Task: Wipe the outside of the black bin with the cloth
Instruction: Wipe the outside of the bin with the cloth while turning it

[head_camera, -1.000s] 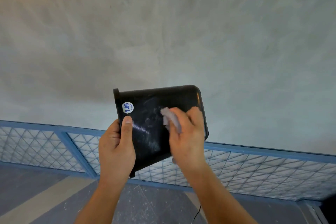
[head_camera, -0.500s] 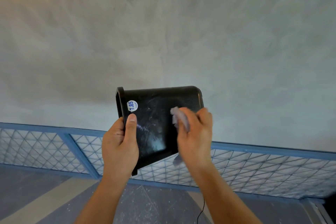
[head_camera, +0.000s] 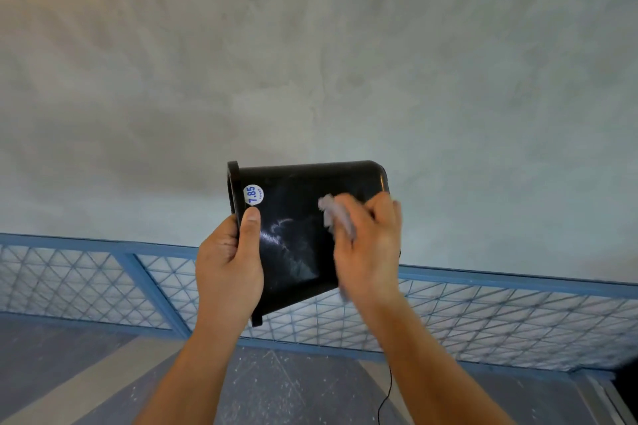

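Head view: the black bin is held up in the air in front of a grey plastered wall, above a blue mesh railing. It lies on its side, with the rim to the left, the closed base to the right, and one broad outer face toward the camera. Its long axis runs left to right, the base end tipped slightly up. The left hand grips the rim edge with the thumb laid flat on the outer face, just below a round white price sticker. The right hand is blurred. Its fingers are curled round a pale bunched cloth, which is pressed against the face near the base end. Pale smears show on the middle of the face, between the thumb and the cloth. Judgement: wiping is under way and this face is not yet done. The smeared patch lies left of the cloth hand, so the next stroke would likely run leftward along the long axis and stop short of the thumb. A thin dark cable hangs over the floor below.
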Demonstrator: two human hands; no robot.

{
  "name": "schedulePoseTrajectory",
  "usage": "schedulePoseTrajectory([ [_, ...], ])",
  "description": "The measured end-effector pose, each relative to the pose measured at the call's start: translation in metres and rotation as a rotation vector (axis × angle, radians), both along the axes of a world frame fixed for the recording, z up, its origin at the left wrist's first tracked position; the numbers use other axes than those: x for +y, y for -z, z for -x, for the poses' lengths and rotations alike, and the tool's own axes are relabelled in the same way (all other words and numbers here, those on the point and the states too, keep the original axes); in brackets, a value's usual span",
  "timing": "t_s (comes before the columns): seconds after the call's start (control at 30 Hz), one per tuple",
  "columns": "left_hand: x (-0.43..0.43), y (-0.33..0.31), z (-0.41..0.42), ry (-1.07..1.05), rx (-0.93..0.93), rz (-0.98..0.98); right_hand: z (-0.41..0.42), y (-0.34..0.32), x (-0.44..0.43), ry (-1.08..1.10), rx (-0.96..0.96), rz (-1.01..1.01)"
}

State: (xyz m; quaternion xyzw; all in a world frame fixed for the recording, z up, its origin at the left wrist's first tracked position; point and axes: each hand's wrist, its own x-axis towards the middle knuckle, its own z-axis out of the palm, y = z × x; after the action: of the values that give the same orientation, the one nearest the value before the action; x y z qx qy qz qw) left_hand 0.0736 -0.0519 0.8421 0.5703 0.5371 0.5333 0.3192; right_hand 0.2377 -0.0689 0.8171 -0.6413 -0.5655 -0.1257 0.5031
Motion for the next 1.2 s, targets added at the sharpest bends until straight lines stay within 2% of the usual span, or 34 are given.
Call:
schedulePoseTrajectory([
  [0.07, -0.002, -0.002, -0.002, 0.020, 0.007, -0.004, -0.009, -0.019, 0.018, 0.064, 0.048, -0.028],
  [0.2, 0.003, -0.008, -0.008, 0.034, -0.013, -0.049, 0.027, -0.043, 0.028, -0.039, -0.080, -0.089],
  [0.3, 0.010, -0.007, -0.003, 0.022, -0.035, -0.051, 0.052, -0.018, 0.002, -0.152, -0.200, -0.069],
  [0.37, 0.014, -0.005, 0.003, 0.029, -0.051, -0.024, 0.041, 0.002, -0.009, -0.166, -0.194, -0.073],
  [0.5, 0.013, -0.003, 0.003, 0.053, 0.004, -0.015, 0.006, -0.011, 0.019, 0.046, -0.089, -0.018],
  [0.57, 0.012, -0.004, -0.001, 0.064, 0.015, -0.039, 0.009, -0.031, 0.033, 0.075, -0.040, -0.054],
  [0.67, 0.016, -0.007, -0.004, 0.045, -0.031, -0.049, 0.037, -0.037, 0.032, -0.001, -0.151, -0.097],
  [0.77, 0.025, -0.007, 0.002, 0.026, -0.072, -0.034, 0.047, -0.001, 0.008, -0.089, -0.240, -0.093],
  [0.87, 0.029, -0.007, 0.008, 0.049, -0.105, 0.001, 0.013, 0.021, 0.008, -0.020, -0.165, -0.080],
  [0.97, 0.032, -0.005, 0.004, 0.041, -0.063, 0.003, -0.011, 0.005, 0.023, 0.133, -0.036, -0.036],
  [1.03, 0.033, -0.005, -0.002, 0.045, -0.060, -0.008, -0.004, -0.010, 0.028, 0.167, -0.022, -0.008],
  [1.2, 0.045, -0.005, -0.016, 0.178, -0.135, 0.018, 0.021, 0.010, 0.017, -0.008, -0.228, -0.112],
])
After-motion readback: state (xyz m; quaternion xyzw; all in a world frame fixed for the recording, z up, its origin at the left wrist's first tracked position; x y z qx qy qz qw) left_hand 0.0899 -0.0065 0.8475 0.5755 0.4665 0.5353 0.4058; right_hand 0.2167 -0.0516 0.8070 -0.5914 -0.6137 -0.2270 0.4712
